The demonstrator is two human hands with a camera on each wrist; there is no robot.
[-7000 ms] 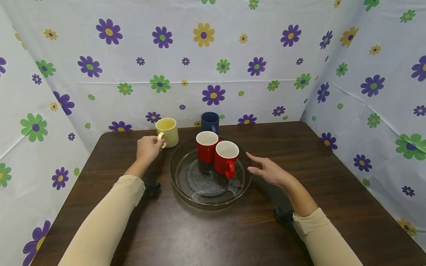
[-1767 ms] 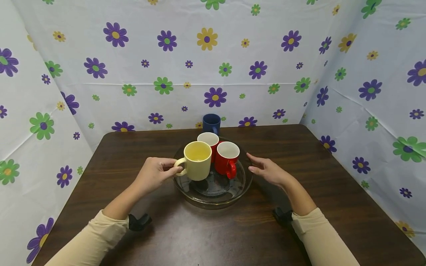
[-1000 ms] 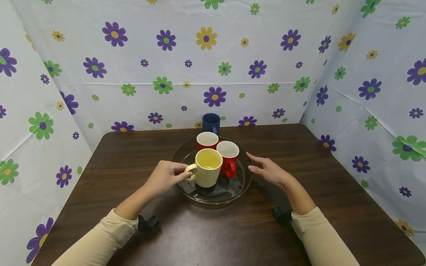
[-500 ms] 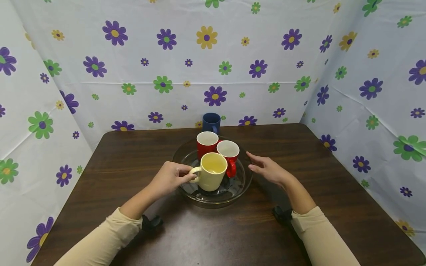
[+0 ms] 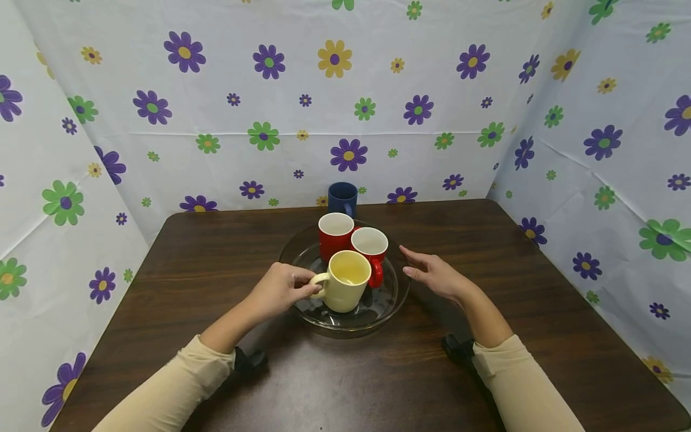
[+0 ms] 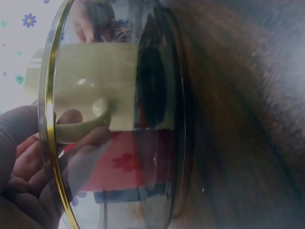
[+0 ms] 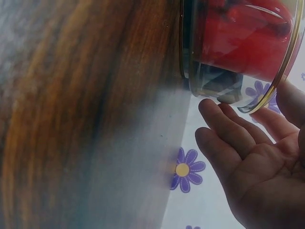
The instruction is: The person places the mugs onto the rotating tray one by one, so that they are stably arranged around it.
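Observation:
My left hand point(image 5: 281, 290) pinches the handle of a pale yellow mug point(image 5: 345, 288) between thumb and fingers. The mug stands upright inside a round, clear smoked-glass dish point(image 5: 351, 329), at its near side. Behind it in the dish are a red mug point(image 5: 333, 245) with white inside and a second red mug point(image 5: 376, 255), its handle facing me. Through the glass wall, the left wrist view shows the yellow mug point(image 6: 90, 76); I cannot tell whether its base touches the dish floor. My right hand point(image 5: 439, 277) rests at the dish's right rim, fingers extended along the outer wall.
A dark blue mug point(image 5: 342, 198) stands on the brown wooden table point(image 5: 486, 252) just behind the dish. A white flower-patterned cloth point(image 5: 216, 78) hangs along the back and sides. Both wrists wear black straps.
My left hand took the yellow mug by its handle from the table left of the dish, carried it right over the rim, and lowered it before the red mugs. The right hand stayed put.

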